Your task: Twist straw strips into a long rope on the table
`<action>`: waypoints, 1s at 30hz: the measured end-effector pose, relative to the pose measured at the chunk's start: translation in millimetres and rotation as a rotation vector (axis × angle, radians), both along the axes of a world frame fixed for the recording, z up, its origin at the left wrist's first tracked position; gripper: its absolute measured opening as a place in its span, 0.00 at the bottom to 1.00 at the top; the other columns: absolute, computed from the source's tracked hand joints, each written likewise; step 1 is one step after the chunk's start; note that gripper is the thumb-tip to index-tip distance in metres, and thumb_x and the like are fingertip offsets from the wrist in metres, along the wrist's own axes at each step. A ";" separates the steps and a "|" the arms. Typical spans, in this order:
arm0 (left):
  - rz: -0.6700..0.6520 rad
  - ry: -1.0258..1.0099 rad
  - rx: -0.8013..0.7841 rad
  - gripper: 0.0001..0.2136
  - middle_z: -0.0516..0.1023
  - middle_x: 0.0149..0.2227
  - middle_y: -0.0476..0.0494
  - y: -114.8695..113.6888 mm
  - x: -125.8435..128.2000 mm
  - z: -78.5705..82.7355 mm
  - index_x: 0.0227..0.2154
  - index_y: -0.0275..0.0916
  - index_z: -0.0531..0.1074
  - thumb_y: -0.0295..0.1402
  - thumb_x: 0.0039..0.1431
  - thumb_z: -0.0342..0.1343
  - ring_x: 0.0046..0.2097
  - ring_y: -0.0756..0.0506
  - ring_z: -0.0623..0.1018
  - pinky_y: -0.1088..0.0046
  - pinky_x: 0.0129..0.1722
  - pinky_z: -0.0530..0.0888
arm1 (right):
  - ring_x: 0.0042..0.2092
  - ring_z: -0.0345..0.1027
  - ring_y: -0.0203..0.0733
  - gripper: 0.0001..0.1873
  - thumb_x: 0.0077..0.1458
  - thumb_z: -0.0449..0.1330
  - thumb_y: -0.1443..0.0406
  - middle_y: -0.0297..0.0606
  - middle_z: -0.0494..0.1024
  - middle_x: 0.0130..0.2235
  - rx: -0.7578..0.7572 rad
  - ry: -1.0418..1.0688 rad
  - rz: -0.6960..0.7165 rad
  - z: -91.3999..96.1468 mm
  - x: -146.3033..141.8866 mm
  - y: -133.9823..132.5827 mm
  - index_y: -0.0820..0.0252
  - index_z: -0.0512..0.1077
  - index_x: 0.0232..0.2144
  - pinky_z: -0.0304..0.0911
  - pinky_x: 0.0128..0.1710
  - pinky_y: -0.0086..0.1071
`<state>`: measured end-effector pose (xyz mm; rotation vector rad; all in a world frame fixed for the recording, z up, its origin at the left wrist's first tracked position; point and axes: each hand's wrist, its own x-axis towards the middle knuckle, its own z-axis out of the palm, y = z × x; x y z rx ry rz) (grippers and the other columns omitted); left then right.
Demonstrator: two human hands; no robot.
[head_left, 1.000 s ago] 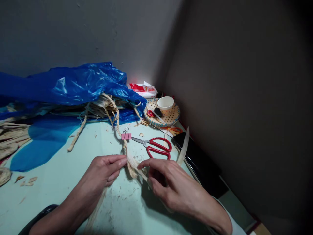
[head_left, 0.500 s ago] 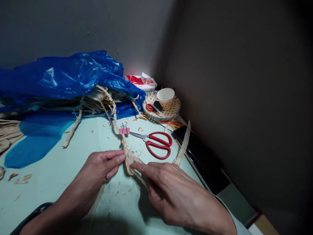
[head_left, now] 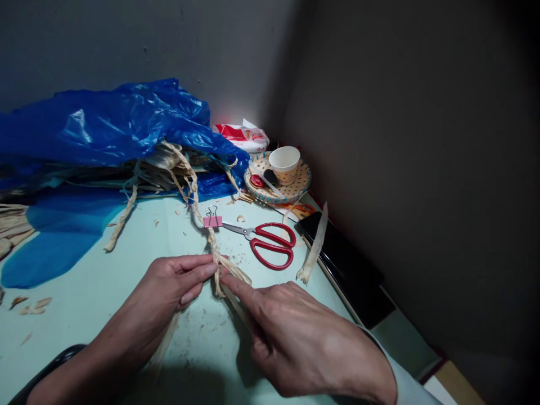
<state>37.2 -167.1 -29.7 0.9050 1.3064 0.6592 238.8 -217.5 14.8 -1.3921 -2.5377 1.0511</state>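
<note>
A pale braid of dried husk (head_left: 214,246) runs toward me from the far pile, with a pink binder clip (head_left: 213,221) fixed on it. My left hand (head_left: 179,284) pinches the braid's near end between thumb and fingers, and loose strands trail below that palm. On the other side, my right hand (head_left: 291,332) reaches its index finger to the braid, close to the left fingertips. Its other fingers curl round a husk strand (head_left: 236,304) and are partly hidden. One short folded strand (head_left: 237,271) sticks out to the right above that finger.
Red-handled scissors (head_left: 273,244) lie by the clip. Behind are a blue plastic bag (head_left: 105,124) over husks, a woven tray (head_left: 276,194) holding a paper cup (head_left: 284,164), and a tissue pack (head_left: 242,136). A black flat device (head_left: 350,270) with a husk strip (head_left: 316,242) lies right.
My right index finger has moved in against the braid beside my left fingertips. The loose strand there has swung from upright to the right. My left hand keeps its pinch.
</note>
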 end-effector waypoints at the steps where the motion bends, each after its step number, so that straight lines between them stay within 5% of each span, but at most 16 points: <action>1: 0.005 -0.002 -0.004 0.17 0.62 0.14 0.57 -0.1 0.8 1.2 0.37 0.36 0.82 0.40 0.45 0.68 0.20 0.52 0.60 0.76 0.20 0.56 | 0.34 0.69 0.46 0.43 0.50 0.52 0.68 0.39 0.78 0.35 0.000 0.005 0.009 0.0 0.1 0.6 0.59 0.47 0.69 0.59 0.35 0.35; 4: 0.044 -0.031 -0.033 0.15 0.71 0.18 0.53 -0.3 3.3 5.2 0.35 0.37 0.83 0.38 0.43 0.70 0.25 0.50 0.69 0.77 0.25 0.64 | 0.33 0.69 0.45 0.40 0.51 0.53 0.69 0.36 0.77 0.33 0.012 0.036 0.005 0.4 1.2 2.5 0.58 0.51 0.67 0.58 0.34 0.34; 7: 0.089 -0.065 -0.074 0.15 0.78 0.26 0.48 0.1 4.5 7.2 0.31 0.38 0.83 0.37 0.38 0.72 0.30 0.51 0.73 0.80 0.29 0.67 | 0.34 0.68 0.43 0.24 0.59 0.54 0.64 0.35 0.76 0.32 0.030 0.091 -0.139 -0.1 1.4 6.7 0.56 0.64 0.58 0.57 0.34 0.32; 11: 0.082 -0.093 -0.057 0.15 0.74 0.20 0.51 0.6 3.7 5.9 0.30 0.37 0.83 0.38 0.39 0.73 0.21 0.57 0.60 0.85 0.19 0.56 | 0.39 0.68 0.42 0.17 0.64 0.55 0.55 0.40 0.77 0.39 0.212 0.173 -0.390 -6.7 -6.6 16.1 0.61 0.70 0.49 0.58 0.38 0.32; 14: 0.100 -0.104 -0.030 0.15 0.73 0.19 0.52 0.1 3.9 4.9 0.30 0.36 0.83 0.37 0.38 0.73 0.19 0.59 0.54 0.85 0.17 0.49 | 0.36 0.67 0.40 0.13 0.66 0.53 0.60 0.41 0.76 0.37 0.211 0.136 -0.329 -14.9 -18.5 21.0 0.63 0.71 0.43 0.56 0.35 0.31; 18: 0.161 -0.098 -0.009 0.14 0.77 0.23 0.48 -2.1 7.5 5.5 0.29 0.35 0.83 0.35 0.36 0.73 0.21 0.58 0.61 0.85 0.18 0.55 | 0.32 0.64 0.37 0.13 0.67 0.49 0.67 0.38 0.74 0.32 0.225 0.056 -0.292 -22.7 -29.8 20.2 0.63 0.71 0.33 0.54 0.33 0.30; 30: 0.258 0.067 0.149 0.12 0.68 0.16 0.56 -10.7 17.0 -2.5 0.28 0.36 0.82 0.37 0.39 0.68 0.20 0.55 0.58 0.78 0.19 0.56 | 0.32 0.63 0.40 0.13 0.67 0.47 0.66 0.39 0.73 0.33 0.452 0.020 -0.280 -31.7 -39.5 6.1 0.62 0.70 0.35 0.51 0.31 0.33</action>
